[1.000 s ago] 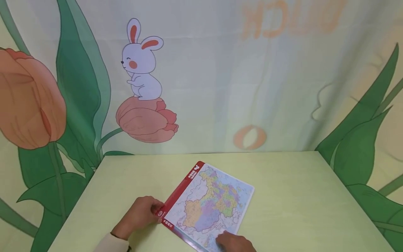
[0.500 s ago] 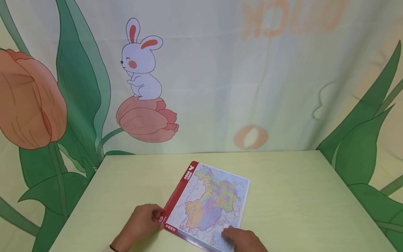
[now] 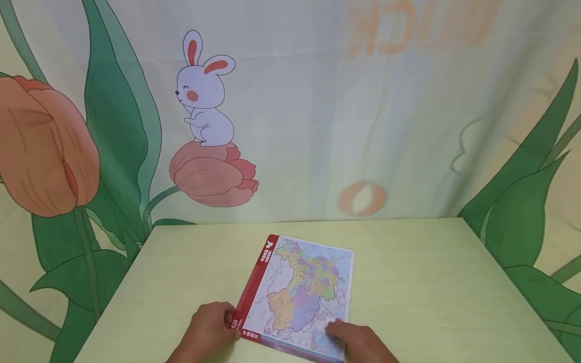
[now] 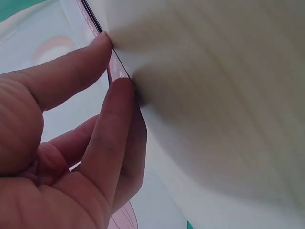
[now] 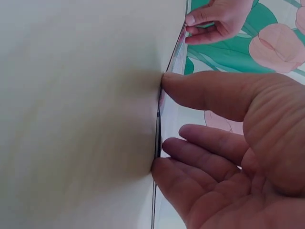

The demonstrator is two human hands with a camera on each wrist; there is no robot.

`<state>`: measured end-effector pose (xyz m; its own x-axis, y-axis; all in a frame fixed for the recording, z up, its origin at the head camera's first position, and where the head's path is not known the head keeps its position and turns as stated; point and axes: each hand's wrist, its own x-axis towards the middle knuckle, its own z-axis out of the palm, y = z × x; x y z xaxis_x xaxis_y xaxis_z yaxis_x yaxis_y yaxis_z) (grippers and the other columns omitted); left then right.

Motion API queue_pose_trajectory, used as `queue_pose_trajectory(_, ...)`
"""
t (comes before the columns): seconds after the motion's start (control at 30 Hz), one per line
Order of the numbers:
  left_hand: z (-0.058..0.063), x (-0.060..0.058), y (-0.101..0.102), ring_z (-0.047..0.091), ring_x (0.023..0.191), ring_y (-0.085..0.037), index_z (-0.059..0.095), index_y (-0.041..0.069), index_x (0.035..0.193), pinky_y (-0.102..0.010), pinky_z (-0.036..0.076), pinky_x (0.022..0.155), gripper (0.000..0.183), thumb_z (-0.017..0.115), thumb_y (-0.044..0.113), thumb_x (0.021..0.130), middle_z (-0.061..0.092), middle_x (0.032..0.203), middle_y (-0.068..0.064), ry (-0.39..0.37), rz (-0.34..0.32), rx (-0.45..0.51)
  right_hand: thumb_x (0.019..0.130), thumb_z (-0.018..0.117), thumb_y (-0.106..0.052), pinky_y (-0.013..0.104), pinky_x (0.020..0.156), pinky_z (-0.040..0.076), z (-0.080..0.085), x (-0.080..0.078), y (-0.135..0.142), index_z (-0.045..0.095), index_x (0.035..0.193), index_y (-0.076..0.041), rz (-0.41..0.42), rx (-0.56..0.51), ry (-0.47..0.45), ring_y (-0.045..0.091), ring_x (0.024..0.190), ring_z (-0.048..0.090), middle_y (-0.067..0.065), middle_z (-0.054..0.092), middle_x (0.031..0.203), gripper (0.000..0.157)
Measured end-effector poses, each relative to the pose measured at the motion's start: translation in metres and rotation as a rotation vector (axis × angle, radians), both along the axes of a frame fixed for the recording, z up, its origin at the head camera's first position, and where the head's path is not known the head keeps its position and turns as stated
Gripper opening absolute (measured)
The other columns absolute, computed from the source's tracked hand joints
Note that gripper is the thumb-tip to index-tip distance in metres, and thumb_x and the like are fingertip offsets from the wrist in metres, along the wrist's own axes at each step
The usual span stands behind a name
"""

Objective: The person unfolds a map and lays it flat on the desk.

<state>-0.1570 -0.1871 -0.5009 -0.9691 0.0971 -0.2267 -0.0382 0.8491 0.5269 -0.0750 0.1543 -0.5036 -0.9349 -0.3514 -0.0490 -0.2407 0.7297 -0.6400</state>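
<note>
A thin rectangular map board (image 3: pixel 299 297) lies flat on the table, with coloured regions, a red band with white lettering along its left side and a shiny lower edge. At its lower left corner my left hand (image 3: pixel 208 327) holds the board between thumb and fingers. My right hand (image 3: pixel 363 340) grips the lower right corner, a finger lying over the map's face. The left wrist view has the thumb and fingers of the left hand (image 4: pixel 81 124) at the board's thin edge. In the right wrist view, the right hand's thumb and forefinger (image 5: pixel 176 186) touch the edge too.
The pale yellow-green table (image 3: pixel 422 282) extends around the board on all sides. Behind it hangs a cloth curtain (image 3: pixel 290 126) printed with a rabbit (image 3: pixel 204 106), tulips and green leaves.
The map board has turned counterclockwise, its top shifting left, so it sits straighter on the table. My right hand has moved right, and my left hand slightly down and right, both keeping their corners.
</note>
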Motion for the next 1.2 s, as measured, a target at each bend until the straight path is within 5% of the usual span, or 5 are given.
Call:
queue_pose_trajectory(0.2,-0.002,0.003,0.01,0.059,0.087,-0.019,0.077,-0.001,0.12,-0.039,0.058,0.083,0.05,0.095,0.014,0.076,0.07,0.092,-0.001,-0.079,0.102,-0.008,0.081,0.085,-0.063,0.047,0.105,0.057,0.002,-0.006,0.009,0.069,0.135,-0.004,0.046,-0.03,-0.001,0.039,0.128,0.067,0.016,0.069,0.14,0.082)
queue_pose_trajectory(0.5,-0.002,0.015,0.019,0.061,0.085,-0.02,0.078,0.0,0.117,-0.039,0.06,0.082,0.049,0.097,0.013,0.074,0.071,0.09,-0.002,-0.084,0.17,0.041,0.081,0.092,-0.018,0.045,0.104,0.057,-0.001,-0.014,0.027,0.068,0.134,-0.006,0.118,-0.017,0.017,0.037,0.127,0.068,0.017,0.069,0.14,0.06)
queue_pose_trajectory(0.93,-0.001,0.034,0.032,0.059,0.075,-0.017,0.074,0.003,0.095,-0.035,0.054,0.073,0.033,0.097,0.015,0.074,0.064,0.076,-0.001,-0.077,0.16,0.061,0.079,0.091,-0.015,0.027,0.092,0.057,0.0,-0.024,0.034,0.07,0.132,-0.015,0.003,-0.015,-0.045,0.014,0.114,0.066,0.0,0.073,0.131,0.056)
queue_pose_trajectory(1.2,-0.003,0.025,0.026,0.059,0.082,-0.021,0.071,0.003,0.112,-0.039,0.058,0.076,0.056,0.101,0.02,0.067,0.064,0.088,-0.002,-0.092,0.16,0.064,0.08,0.092,-0.021,0.037,0.098,0.057,0.0,-0.024,0.026,0.069,0.135,-0.012,0.035,0.058,-0.024,0.023,0.12,0.067,0.003,0.071,0.135,0.06)
